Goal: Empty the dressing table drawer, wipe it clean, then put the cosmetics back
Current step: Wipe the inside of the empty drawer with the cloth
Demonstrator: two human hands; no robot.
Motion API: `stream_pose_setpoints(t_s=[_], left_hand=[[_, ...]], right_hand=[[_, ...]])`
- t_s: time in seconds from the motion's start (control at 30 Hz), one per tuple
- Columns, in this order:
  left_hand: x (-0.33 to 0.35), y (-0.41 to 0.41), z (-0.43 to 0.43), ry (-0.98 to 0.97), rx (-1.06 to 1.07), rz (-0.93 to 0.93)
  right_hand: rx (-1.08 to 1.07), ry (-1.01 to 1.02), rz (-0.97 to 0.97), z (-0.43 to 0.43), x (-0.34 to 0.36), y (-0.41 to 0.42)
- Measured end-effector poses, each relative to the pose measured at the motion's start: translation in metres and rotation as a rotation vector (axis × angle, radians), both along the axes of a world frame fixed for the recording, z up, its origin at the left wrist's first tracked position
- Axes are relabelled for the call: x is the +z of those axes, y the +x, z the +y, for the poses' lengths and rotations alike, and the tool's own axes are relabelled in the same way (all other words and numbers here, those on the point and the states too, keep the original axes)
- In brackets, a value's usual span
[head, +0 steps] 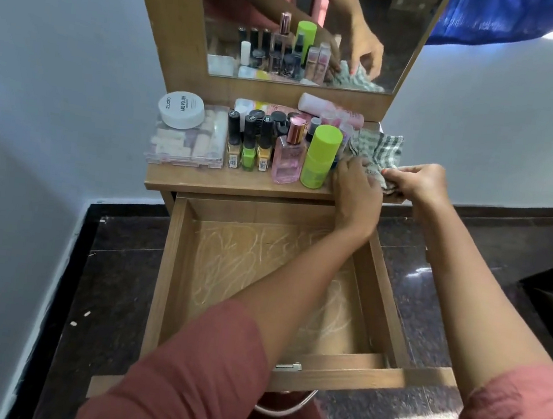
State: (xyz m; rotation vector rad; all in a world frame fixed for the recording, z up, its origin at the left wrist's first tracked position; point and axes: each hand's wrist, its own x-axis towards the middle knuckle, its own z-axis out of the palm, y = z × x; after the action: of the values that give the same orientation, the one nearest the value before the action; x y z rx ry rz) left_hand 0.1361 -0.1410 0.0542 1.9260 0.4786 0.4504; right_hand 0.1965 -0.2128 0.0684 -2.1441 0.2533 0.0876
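1. Drawer (pixel 172 266) is sitting pulled out below the tabletop's (pixel 202 180) front edge.
2. Mirror (pixel 402 34) is standing upright behind the tabletop's back edge.
3. Flat box (pixel 186 144) is lying at the left edge, with a round tub (pixel 181 109) sitting on its back part.
4. Nail polish bottles (pixel 248 144) are standing in a row just right of the box, with smaller bottles crowding behind them.
5. Perfume bottle (pixel 288 155) is standing right of that row, near the front edge. Cylinder bottle (pixel 320 157) is standing just beside it on the right.
6. Tube (pixel 328 108) is lying on its side along the back edge, behind the bottles.
7. Cloth (pixel 377 146) is lying at the right edge. Left hand (pixel 356 191) and right hand (pixel 419 184) are holding its near part at the front right corner, the left arm crossing above the drawer.
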Motion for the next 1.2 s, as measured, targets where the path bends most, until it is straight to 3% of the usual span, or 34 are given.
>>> stream_pose_setpoints(t_s=[0.23, 0.57, 0.8, 1.0, 1.2], left_hand=[[0.003, -0.019, -0.002, -0.145, -0.009, -0.039], [-0.001, -0.081, 0.002, -0.346, -0.041, -0.059], [-0.008, -0.124, 0.037, -0.789, 0.082, 0.081], [-0.018, -0.147, 0.085, -1.029, -0.095, 0.291], [-0.035, -0.153, 0.119, -0.769, -0.069, 0.358]], right_hand=[[0.06, 0.053, -0.015, -0.003, 0.006, -0.027], [0.225, 0.48, 0.099, -0.017, 0.01, -0.089], [0.329, 0.727, 0.304, -0.002, 0.001, -0.141], [0.442, 0.668, 0.445, 0.018, -0.018, -0.161], [0.475, 0.429, 0.408, 0.039, -0.043, -0.161]])
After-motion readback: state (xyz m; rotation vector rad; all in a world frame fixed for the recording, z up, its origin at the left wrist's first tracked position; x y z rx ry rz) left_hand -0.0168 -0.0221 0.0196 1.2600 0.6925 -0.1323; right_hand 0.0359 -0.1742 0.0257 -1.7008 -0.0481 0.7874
